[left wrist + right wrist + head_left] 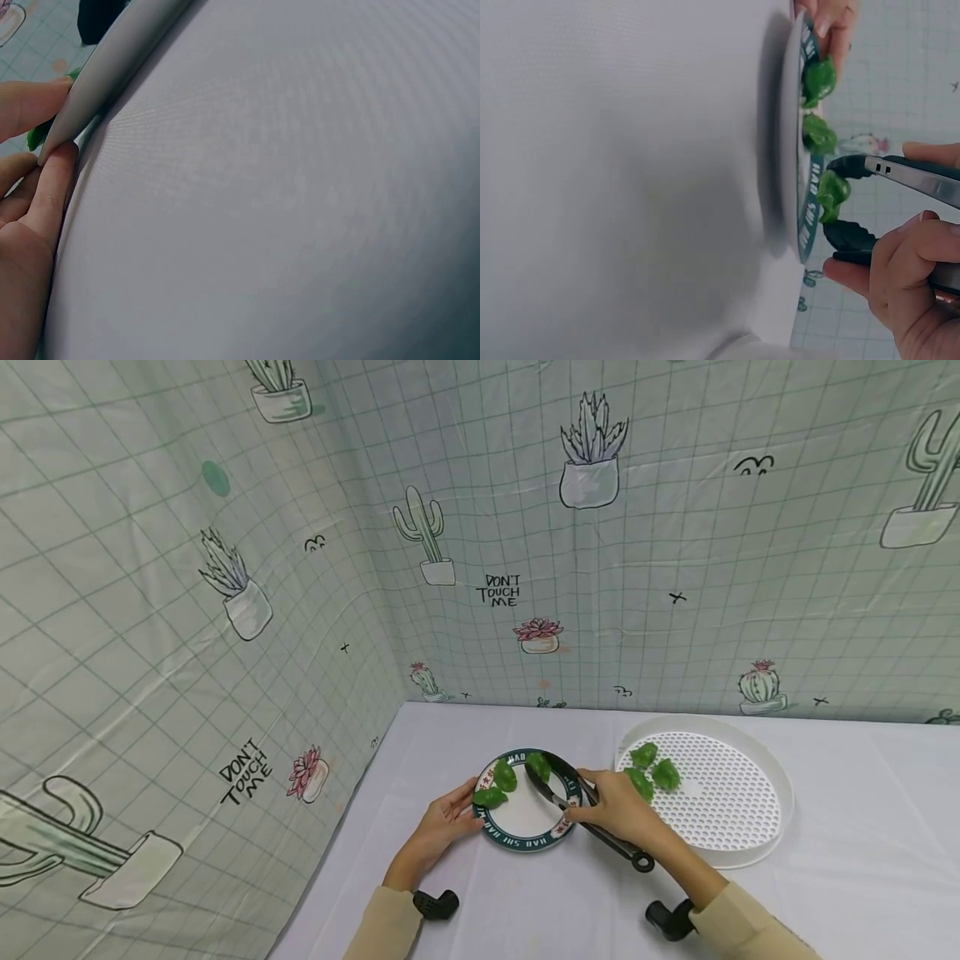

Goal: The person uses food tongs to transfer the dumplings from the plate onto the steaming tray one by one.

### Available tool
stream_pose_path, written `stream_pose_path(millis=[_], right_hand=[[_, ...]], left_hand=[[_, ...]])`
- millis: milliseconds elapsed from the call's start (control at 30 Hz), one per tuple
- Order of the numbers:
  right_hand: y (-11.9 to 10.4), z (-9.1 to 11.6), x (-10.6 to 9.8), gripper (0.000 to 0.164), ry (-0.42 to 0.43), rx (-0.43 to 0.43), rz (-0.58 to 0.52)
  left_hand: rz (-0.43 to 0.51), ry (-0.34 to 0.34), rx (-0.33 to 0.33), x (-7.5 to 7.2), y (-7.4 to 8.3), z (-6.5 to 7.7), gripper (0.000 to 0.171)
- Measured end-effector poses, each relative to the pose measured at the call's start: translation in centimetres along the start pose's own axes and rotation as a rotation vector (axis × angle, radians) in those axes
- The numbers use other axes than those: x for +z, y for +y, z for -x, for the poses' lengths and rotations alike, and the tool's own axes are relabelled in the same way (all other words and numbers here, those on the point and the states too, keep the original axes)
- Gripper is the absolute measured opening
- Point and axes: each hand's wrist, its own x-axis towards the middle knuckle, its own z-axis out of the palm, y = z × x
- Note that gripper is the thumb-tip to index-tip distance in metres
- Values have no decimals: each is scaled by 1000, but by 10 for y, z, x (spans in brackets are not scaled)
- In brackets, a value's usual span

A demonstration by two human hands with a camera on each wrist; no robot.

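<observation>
The fingers (pixel 911 277) of a right hand (pixel 618 806) close around a pair of black tongs (pixel 611 842), whose tips stand apart on either side of a glossy green piece (pixel 537 766) over the far rim of a green-banded plate (pixel 525 814). From here I cannot tell whether the tips press on the piece or merely flank it. On the plate's left side, a left hand (pixel 448 820) pinches the rim, thumb above and fingers beneath.

Two more green pieces lie on the plate, one (pixel 504 776) toward its upper left, the other (pixel 490 797) by its left rim, near the steadying hand. Just to the right of the plate sits a round white tray (pixel 723 793) with a perforated floor, three similar pieces (pixel 666 774) grouped on the side nearest the plate. Plate and tray share a white-covered counter (pixel 480 910); beyond the plate hangs a gridded curtain (pixel 660 652) printed with potted cacti.

The step in hand looks to be the tong work on that one piece at the plate. The next move seems to call for a steady plate and a definite action of the right hand: a firm squeeze if the piece is to be held, a clean spread if it is to be freed.
</observation>
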Motion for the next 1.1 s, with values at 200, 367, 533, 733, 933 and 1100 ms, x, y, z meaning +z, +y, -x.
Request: stream_pose_path(millis=[200, 367, 533, 733, 933, 1100], right_hand=[[-7, 5, -11, 71, 17, -13, 4], [-11, 12, -24, 73, 20, -15, 5], [-10, 21, -40, 74, 58, -18, 22], [-2, 29, -62, 73, 87, 0, 38], [11, 39, -82, 74, 108, 26, 94], [23, 48, -96, 74, 120, 30, 142]], left_hand=[[6, -3, 3, -1, 0, 0, 79], [4, -1, 5, -1, 0, -1, 79], [17, -6, 6, 0, 0, -1, 78], [6, -10, 15, -1, 0, -1, 79], [1, -6, 14, 0, 0, -1, 79], [-3, -6, 7, 0, 0, -2, 79]])
